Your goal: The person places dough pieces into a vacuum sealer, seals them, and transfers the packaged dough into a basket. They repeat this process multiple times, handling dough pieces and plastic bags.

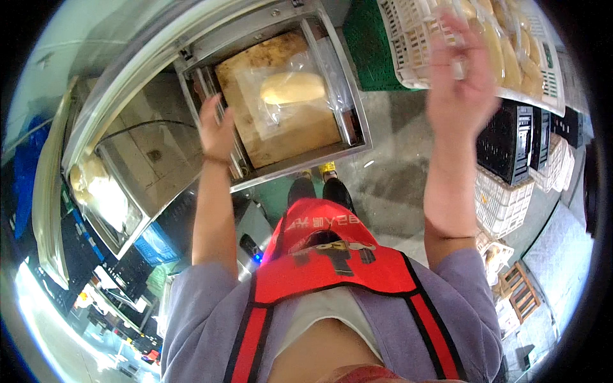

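Note:
A pale yellow, loaf-shaped food piece (293, 88) lies in a clear plastic bag (268, 115) on a stained tan board (254, 148). The board sits inside the metal-rimmed chamber (357, 103) of what looks like a vacuum packing machine. Along the chamber's left side, my left hand (216, 127) is held with fingers apart and nothing in them; contact with the rim cannot be judged. My right hand (462, 79), blurred, is raised over the near side of a white plastic crate (412, 48). Its fingers look spread, with no held thing visible. Several bagged yellowish pieces (512, 52) fill that crate.
A green crate (371, 57) stands beside the white one. Black crates (507, 143) and white crates (503, 201) are stacked at the right. Left of the chamber is a metal surface (158, 153) with a cable across it and bagged pieces (93, 184) at its end. A curved lid edge (119, 86) arches above.

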Tool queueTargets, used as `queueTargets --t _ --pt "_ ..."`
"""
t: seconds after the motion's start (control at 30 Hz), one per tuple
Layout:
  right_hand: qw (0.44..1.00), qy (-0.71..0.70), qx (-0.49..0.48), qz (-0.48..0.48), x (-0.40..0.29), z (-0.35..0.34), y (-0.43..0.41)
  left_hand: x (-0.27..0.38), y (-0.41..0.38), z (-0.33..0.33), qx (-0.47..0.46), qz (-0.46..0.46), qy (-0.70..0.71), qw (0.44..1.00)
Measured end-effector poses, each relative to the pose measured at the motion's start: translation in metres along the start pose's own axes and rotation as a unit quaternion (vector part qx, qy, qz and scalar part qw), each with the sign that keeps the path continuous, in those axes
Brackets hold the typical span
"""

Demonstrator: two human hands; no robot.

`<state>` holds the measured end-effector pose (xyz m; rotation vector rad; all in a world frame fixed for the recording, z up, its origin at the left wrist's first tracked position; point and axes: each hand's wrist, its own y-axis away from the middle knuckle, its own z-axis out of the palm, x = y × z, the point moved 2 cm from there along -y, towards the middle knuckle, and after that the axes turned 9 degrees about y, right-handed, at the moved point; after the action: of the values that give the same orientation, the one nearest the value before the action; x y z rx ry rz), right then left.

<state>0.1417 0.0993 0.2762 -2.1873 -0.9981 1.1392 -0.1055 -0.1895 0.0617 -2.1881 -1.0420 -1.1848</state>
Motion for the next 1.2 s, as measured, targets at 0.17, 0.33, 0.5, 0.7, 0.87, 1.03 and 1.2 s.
queueTargets --t 0.17,0.33,0.5,0.7,0.87,1.03,1.2 --pt "0.967 0.066 -0.078 -0.234 -0.065 0.011 -0.07 0.049 0.041 -0.153 0.253 -0.144 0.131 0.948" --pt "0.958 0.125 -0.092 -0.242 -0.065 0.006 -0.024 0.143 0.063 -0.23 0.34 -0.017 0.256 0.905" --pt "0.949 0.146 -0.254 -0.119 -0.052 -0.034 0.096 0.071 0.08 -0.225 0.19 -0.07 0.075 0.976" --pt "0.866 0.137 -0.389 0.282 0.026 0.012 0.198 -0.053 0.113 -0.092 0.135 -0.429 0.012 0.893" --pt "0.754 0.031 -0.222 0.618 0.08 0.1 0.226 -0.058 0.11 -0.068 0.244 -0.535 0.027 0.809" --pt "0.685 0.221 -0.287 0.633 0.102 0.122 0.247 -0.073 0.113 -0.053 0.227 -0.57 -0.022 0.789" --pt "0.648 0.289 -0.295 0.641 0.069 0.124 0.218 -0.085 0.11 -0.048 0.234 -0.557 -0.072 0.794"
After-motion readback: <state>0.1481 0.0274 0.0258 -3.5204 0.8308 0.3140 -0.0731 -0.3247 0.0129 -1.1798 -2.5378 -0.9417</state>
